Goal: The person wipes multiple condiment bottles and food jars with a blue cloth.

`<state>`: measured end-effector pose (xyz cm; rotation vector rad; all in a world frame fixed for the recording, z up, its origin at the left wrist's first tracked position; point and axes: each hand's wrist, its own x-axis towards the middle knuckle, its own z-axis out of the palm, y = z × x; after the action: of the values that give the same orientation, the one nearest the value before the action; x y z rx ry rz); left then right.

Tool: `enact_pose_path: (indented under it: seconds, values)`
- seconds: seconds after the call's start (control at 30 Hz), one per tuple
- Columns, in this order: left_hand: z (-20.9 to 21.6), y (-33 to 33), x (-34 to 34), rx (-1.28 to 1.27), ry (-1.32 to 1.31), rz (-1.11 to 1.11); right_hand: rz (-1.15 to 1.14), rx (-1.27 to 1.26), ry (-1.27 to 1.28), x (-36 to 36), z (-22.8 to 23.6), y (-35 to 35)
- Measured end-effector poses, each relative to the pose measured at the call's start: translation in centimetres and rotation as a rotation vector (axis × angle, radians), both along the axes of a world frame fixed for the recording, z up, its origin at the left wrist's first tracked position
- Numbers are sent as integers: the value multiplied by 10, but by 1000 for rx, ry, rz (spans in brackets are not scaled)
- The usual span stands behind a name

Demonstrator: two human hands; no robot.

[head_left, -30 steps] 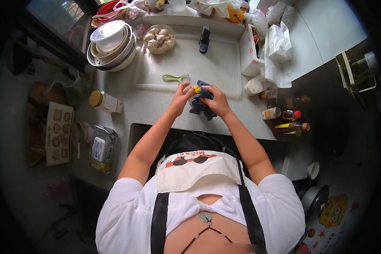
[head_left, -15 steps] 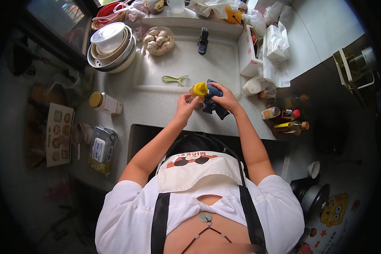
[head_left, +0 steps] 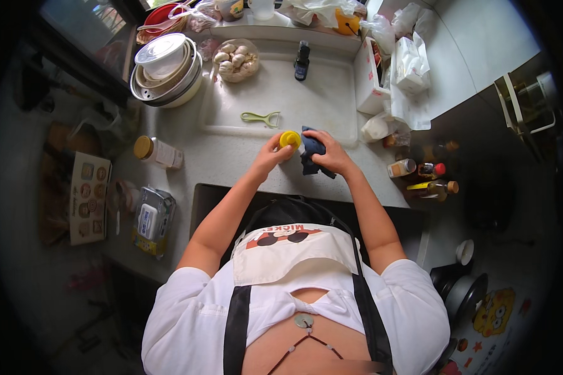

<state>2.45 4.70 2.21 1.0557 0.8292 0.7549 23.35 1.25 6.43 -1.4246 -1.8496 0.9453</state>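
A squeeze bottle with a yellow cap (head_left: pixel 289 139) is in my left hand (head_left: pixel 269 157), its fingers closed round the side. The bottle's body is mostly hidden below the cap and by the hand. My right hand (head_left: pixel 333 156) grips a bunched dark blue cloth (head_left: pixel 311 149) just to the right of the bottle. Only a narrow gap shows between cloth and cap. Beyond my left hand, a light green peeler (head_left: pixel 261 117) lies on the white tray (head_left: pixel 213 103). A small dark bottle (head_left: pixel 302 60) stands farther back on that tray.
Garlic bulbs fill a bowl (head_left: pixel 250 67) on the tray's far left. Stacked basins (head_left: pixel 169 94) stand beside it. At left are a jar with a wooden-coloured lid (head_left: pixel 159 153) and a wipes pack (head_left: pixel 153 219). Sauce bottles (head_left: pixel 433 189) stand at right; a dark sink (head_left: pixel 209 200) lies in front.
The yellow cap has shifted slightly left and down, and now faces more upward. My right hand and the cloth have drawn a little away from the bottle.
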Motion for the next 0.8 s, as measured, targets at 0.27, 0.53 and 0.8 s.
enact_pose_path:
  seconds: [0.27, 0.53, 0.8]
  values:
    - [3, 7, -2, -8, -62, 35, 243, 1, -67, -9, 21, 40]
    - [2, 15, -7, 15, -61, -13, 42, 77, 72, -33, 12, 33]
    - [8, 16, -9, 44, -1, -68, -190, 132, 359, -42, -16, 11]
